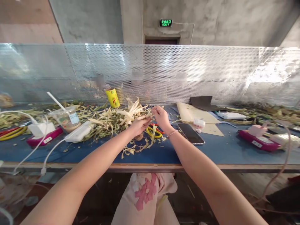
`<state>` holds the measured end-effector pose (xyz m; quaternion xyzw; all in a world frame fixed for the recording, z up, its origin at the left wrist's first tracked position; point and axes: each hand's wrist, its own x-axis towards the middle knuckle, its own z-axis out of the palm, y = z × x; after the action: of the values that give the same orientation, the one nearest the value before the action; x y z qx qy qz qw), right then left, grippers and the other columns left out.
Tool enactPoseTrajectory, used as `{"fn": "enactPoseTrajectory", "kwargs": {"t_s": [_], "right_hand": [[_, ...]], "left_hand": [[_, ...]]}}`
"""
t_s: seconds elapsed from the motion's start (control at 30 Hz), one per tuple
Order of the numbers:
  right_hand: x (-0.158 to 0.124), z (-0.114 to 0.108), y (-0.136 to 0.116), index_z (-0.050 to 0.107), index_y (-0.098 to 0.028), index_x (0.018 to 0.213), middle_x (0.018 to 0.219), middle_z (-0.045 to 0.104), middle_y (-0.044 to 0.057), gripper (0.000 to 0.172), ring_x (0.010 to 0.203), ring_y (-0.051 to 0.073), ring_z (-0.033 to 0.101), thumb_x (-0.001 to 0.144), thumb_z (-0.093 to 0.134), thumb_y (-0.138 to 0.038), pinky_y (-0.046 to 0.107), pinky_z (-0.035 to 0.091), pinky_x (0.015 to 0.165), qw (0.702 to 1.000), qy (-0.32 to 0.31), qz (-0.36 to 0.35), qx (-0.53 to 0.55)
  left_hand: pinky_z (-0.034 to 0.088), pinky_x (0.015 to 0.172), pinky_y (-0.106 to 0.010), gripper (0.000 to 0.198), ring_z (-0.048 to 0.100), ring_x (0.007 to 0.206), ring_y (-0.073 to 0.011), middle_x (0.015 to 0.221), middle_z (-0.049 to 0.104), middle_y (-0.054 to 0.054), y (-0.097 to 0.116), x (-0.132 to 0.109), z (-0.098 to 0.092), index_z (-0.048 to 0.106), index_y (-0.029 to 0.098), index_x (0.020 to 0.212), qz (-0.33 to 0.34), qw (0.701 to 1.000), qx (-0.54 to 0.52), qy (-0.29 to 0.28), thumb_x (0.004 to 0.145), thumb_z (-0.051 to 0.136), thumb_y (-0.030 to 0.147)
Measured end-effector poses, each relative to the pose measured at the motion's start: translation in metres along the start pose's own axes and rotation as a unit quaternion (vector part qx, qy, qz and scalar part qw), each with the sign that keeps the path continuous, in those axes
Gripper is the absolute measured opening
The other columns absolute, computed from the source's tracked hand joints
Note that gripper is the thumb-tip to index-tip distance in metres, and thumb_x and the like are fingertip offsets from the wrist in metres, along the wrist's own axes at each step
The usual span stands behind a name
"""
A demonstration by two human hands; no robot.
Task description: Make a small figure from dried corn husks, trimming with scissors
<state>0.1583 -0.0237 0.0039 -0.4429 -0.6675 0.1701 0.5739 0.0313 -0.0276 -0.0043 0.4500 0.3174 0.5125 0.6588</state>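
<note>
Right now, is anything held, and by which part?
The left hand seems to hold the pale husks by their right end; for the right hand, unclear.

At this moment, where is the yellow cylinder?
In the head view, the yellow cylinder is left of centre, at the far side of the dry leaves, in front of the perforated metal screen.

Above the blue desk [217, 153], the left hand [140, 125] and the right hand [161, 117] work close together beside pale dried husks [131, 113], their fingers [155, 109] pinched around a pale plant piece whose exact shape is hard to make out. Yellow loop handles [156, 136] lie just below, a dark phone [191, 133] lies right of the right wrist, and a yellow tube [112, 97] leans behind the leaves [105, 123].
</note>
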Motion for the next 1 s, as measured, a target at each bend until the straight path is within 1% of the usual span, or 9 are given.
{"fn": "enactPoseTrajectory", "kwargs": {"t_s": [0.07,0.13,0.2,0.3,0.43,0.63,0.73,0.9,1.0], "right_hand": [[0.001,0.001,0.001,0.052,-0.021,0.075,0.048,0.033,-0.007,0.017,0.046,0.011,0.035,0.075,0.044,-0.037,0.023,0.029,0.05,1.0,-0.002,0.0,0.011],[0.001,0.002,0.001,0.052,-0.021,0.075,0.048,0.033,-0.007,0.017,0.046,0.01,0.035,0.075,0.045,-0.036,0.022,0.029,0.049,1.0,-0.004,0.002,0.022],[0.001,0.004,0.0,0.052,-0.021,0.074,0.048,0.032,-0.008,0.016,0.045,0.01,0.034,0.075,0.045,-0.036,0.022,0.028,0.048,0.999,-0.007,-0.001,0.032],[0.0,0.005,-0.001,0.052,-0.02,0.073,0.048,0.033,-0.008,0.016,0.045,0.008,0.033,0.074,0.046,-0.035,0.022,0.027,0.047,0.999,-0.009,-0.005,0.048],[0.001,0.007,0.0,0.051,-0.02,0.071,0.051,0.037,-0.007,0.014,0.043,0.007,0.035,0.073,0.047,-0.033,0.021,0.029,0.045,0.993,-0.005,0.012,0.116],[0.005,0.014,0.007,0.048,-0.02,0.069,0.053,0.038,-0.008,0.019,0.04,0.005,0.032,0.068,0.054,-0.038,0.021,0.034,0.042,0.961,-0.018,0.054,0.272],[0.006,0.014,0.008,0.047,-0.021,0.07,0.05,0.037,-0.009,0.02,0.038,0.005,0.031,0.068,0.055,-0.039,0.021,0.034,0.041,0.96,-0.027,0.055,0.272],[0.004,0.011,0.007,0.045,-0.021,0.071,0.042,0.035,-0.01,0.017,0.035,0.006,0.032,0.071,0.051,-0.037,0.02,0.03,0.038,0.975,-0.048,0.046,0.21],[0.002,0.01,0.002,0.041,-0.022,0.069,0.043,0.037,-0.009,0.016,0.035,0.006,0.035,0.072,0.048,-0.036,0.019,0.03,0.038,0.974,-0.051,0.062,0.212]], "left_hand": [[0.025,0.038,-0.015,0.007,0.037,0.042,-0.0011,0.052,0.049,0.003,0.002,-0.002,-0.001,0.055,0.011,0.064,0.004,1.0,-0.003,-0.013,0.063,0.062,0.009],[0.021,0.037,-0.015,0.011,0.029,0.038,-0.0007,0.045,0.038,0.006,0.004,-0.004,-0.001,0.05,0.012,0.059,0.01,0.999,-0.006,-0.03,0.064,0.06,0.011],[0.016,0.035,-0.016,0.021,0.023,0.035,-0.0008,0.041,0.027,0.008,0.006,-0.005,0.0,0.041,0.014,0.053,0.007,0.999,-0.008,-0.038,0.066,0.057,0.013],[0.013,0.035,-0.016,0.031,0.019,0.033,-0.0014,0.04,0.021,0.009,0.007,-0.007,0.003,0.029,0.017,0.05,-0.016,0.999,0.007,-0.033,0.069,0.054,0.017],[0.01,0.034,-0.016,0.037,0.017,0.032,-0.0013,0.038,0.018,0.01,0.007,-0.008,0.006,0.024,0.018,0.051,-0.015,0.999,0.03,-0.021,0.07,0.056,0.022],[0.012,0.035,-0.017,0.037,0.019,0.032,-0.0012,0.038,0.019,0.01,0.01,-0.005,0.0,0.024,0.019,0.05,-0.011,0.997,0.047,-0.06,0.065,0.058,0.023],[0.012,0.036,-0.017,0.038,0.018,0.032,-0.0011,0.038,0.019,0.01,0.011,-0.004,-0.002,0.025,0.019,0.051,0.002,0.996,0.063,-0.06,0.064,0.059,0.025],[0.012,0.038,-0.019,0.037,0.018,0.035,-0.0015,0.041,0.019,0.011,0.006,-0.003,0.0,0.026,0.019,0.053,0.059,0.991,0.112,-0.051,0.067,0.058,0.031],[0.012,0.04,-0.02,0.034,0.018,0.036,-0.0025,0.041,0.02,0.01,0.003,-0.004,0.001,0.029,0.019,0.053,0.098,0.98,0.173,-0.023,0.069,0.056,0.033]]}}
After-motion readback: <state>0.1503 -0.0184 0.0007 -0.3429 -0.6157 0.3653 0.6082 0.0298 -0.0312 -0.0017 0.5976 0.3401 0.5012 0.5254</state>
